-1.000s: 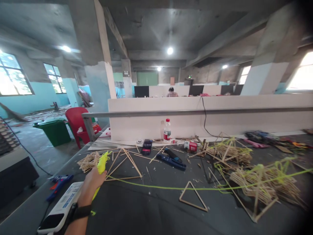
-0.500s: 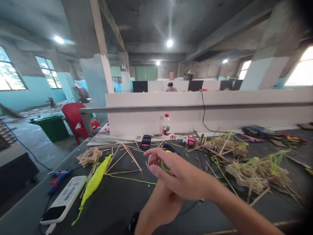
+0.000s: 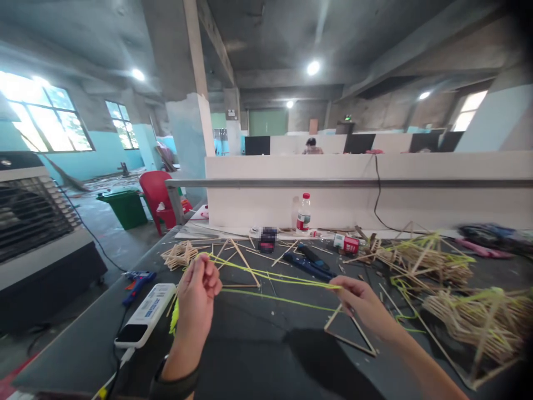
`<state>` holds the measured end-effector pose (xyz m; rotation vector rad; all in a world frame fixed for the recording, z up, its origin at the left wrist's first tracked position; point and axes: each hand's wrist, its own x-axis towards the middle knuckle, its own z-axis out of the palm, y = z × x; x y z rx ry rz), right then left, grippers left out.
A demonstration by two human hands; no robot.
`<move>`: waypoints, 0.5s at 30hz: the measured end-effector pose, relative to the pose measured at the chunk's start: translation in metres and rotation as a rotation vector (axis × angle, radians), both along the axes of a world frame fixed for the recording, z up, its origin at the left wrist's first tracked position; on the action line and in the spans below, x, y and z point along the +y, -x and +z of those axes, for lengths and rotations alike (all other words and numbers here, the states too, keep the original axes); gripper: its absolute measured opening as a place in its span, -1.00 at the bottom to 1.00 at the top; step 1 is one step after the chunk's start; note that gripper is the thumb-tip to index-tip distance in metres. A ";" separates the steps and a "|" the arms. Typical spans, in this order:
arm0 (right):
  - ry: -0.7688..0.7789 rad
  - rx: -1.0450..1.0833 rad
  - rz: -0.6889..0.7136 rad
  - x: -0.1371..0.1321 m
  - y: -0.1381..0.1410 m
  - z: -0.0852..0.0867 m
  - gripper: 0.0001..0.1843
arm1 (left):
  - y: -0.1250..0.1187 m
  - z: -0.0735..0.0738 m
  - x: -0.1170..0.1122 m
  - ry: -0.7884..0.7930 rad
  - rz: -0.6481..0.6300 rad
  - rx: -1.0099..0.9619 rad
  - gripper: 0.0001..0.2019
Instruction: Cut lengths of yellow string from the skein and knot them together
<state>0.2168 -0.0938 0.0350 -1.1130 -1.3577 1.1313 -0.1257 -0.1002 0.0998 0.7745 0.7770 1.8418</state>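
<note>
A yellow-green yarn (image 3: 275, 276) is stretched in several strands between my two hands, above the dark table (image 3: 250, 344). My left hand (image 3: 199, 289) is closed on the yarn's left end, fingers curled and pointing up. At the other end my right hand (image 3: 360, 300) pinches the strands between thumb and fingers. Another strand runs lower, from behind my left hand toward the right hand. Just below my right hand lies a triangle of thin wooden sticks (image 3: 353, 340). The yellow yarn bundle (image 3: 175, 316) is mostly hidden behind my left hand.
At left are a blue glue gun (image 3: 138, 284) and a white power strip (image 3: 145, 315). Stick frames (image 3: 478, 316) with yarn pile up at right. Dark-handled tools (image 3: 310, 262), a phone (image 3: 267, 240), a standing bottle (image 3: 303, 214) and a lying bottle (image 3: 346, 243) are farther back.
My hands were crossed together over the middle of the table; now they are far apart with yarn taut between them. The view has swung left, and the stick triangle has come into sight.
</note>
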 end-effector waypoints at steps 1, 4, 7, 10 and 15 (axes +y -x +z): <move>0.012 0.049 -0.038 0.007 -0.009 -0.004 -0.59 | 0.012 -0.002 0.002 0.003 0.068 -0.004 -0.77; 0.054 0.113 -0.127 0.027 -0.032 -0.018 -0.56 | 0.051 -0.010 0.013 0.043 0.310 0.051 -0.82; 0.090 0.199 -0.228 0.043 -0.049 -0.038 -0.56 | 0.084 -0.019 0.027 0.154 0.432 0.185 -0.84; 0.144 0.390 -0.350 0.055 -0.056 -0.060 -0.64 | 0.107 -0.026 0.037 0.253 0.478 0.245 -0.87; 0.149 0.446 -0.533 0.068 -0.064 -0.087 -0.68 | 0.130 -0.042 0.049 0.332 0.691 0.542 -0.82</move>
